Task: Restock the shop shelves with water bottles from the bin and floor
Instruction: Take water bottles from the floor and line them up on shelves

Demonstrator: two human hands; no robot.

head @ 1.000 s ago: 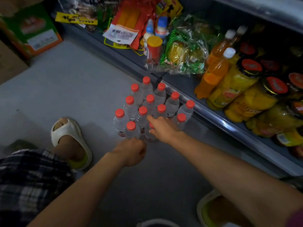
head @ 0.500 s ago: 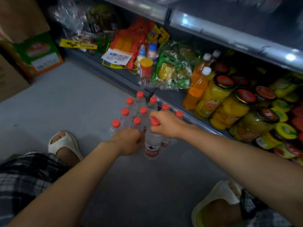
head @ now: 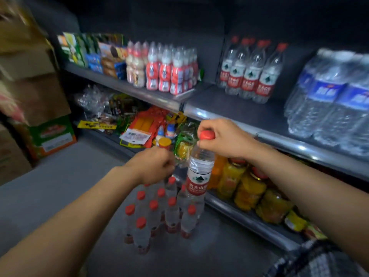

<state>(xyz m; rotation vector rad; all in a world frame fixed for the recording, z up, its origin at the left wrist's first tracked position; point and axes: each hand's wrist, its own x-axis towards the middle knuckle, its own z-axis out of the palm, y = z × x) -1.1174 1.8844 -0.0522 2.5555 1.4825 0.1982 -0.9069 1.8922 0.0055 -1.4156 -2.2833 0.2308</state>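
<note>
1 water bottle (head: 196,176) in right hand (head: 224,139)

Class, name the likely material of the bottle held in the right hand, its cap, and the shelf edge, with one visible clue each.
Bottle: probably thin clear plastic, see-through and ribbed, with a glossy red label. Cap: seemingly opaque red plastic, smooth. Shelf edge: likely painted or polished metal, showing bright glints. Right hand grips the cap.

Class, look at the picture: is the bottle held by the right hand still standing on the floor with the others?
No. The right hand grips the water bottle by its red cap, hanging above the floor bottles.
</note>
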